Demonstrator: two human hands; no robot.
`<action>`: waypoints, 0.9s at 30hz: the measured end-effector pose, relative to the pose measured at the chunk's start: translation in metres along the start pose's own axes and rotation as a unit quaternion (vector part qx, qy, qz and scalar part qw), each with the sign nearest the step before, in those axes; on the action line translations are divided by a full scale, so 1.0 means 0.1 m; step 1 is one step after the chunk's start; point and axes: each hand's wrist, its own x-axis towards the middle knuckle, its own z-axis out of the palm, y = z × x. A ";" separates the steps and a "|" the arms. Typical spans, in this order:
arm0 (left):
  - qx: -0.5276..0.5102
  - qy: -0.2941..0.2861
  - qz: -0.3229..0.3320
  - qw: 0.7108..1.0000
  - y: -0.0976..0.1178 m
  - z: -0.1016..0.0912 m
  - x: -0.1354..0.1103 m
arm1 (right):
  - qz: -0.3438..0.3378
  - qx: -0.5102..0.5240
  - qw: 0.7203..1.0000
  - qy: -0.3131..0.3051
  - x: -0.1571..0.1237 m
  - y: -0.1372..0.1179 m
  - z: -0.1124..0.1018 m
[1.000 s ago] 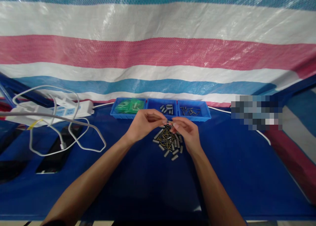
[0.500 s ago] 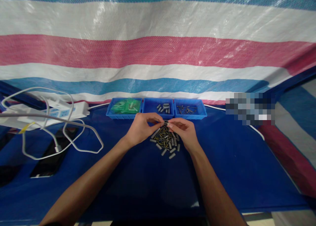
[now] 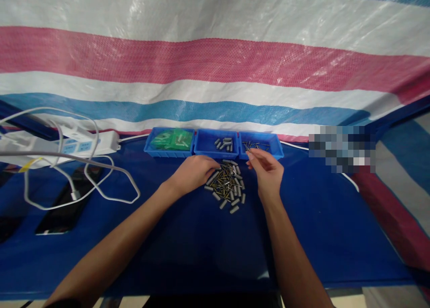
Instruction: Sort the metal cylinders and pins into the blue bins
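While the right hand [image 3: 270, 172] pinches narrowly at the near side of the right box [image 3: 270, 140], behind and right of the pile [image 3: 228, 182], a weak grip could drop something outside — whether it holds anything, I can't tell. The left hand [image 3: 195, 171], fingers bent at the pile's left edge, could scatter loose pieces by brushing them; its hold is hidden. Behind the pile, the middle box [image 3: 205, 144] contains grey tubes [image 3: 229, 141], the right box thin screws [image 3: 258, 145], the left box [image 3: 168, 154] green bags [image 3: 180, 140] — a misplaced release could mix them.
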 end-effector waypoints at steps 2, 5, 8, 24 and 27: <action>0.032 -0.021 0.005 0.999 0.02 0.02 0.00 | -0.015 -0.016 1.000 0.010 0.01 0.02 -0.01; 0.070 -0.024 -0.003 0.997 0.04 0.08 0.02 | -0.027 -0.023 0.999 -0.003 0.01 0.04 -0.01; 0.094 -0.016 -0.005 0.995 0.03 0.13 0.03 | -0.030 -0.013 0.999 -0.016 -0.01 0.04 0.01; -0.390 0.168 -0.045 0.904 0.17 0.04 0.05 | 0.029 0.032 0.985 -0.170 -0.14 -0.05 0.12; -0.468 0.162 -0.090 0.864 0.18 0.03 0.06 | 0.037 0.042 0.978 -0.201 -0.17 -0.05 0.14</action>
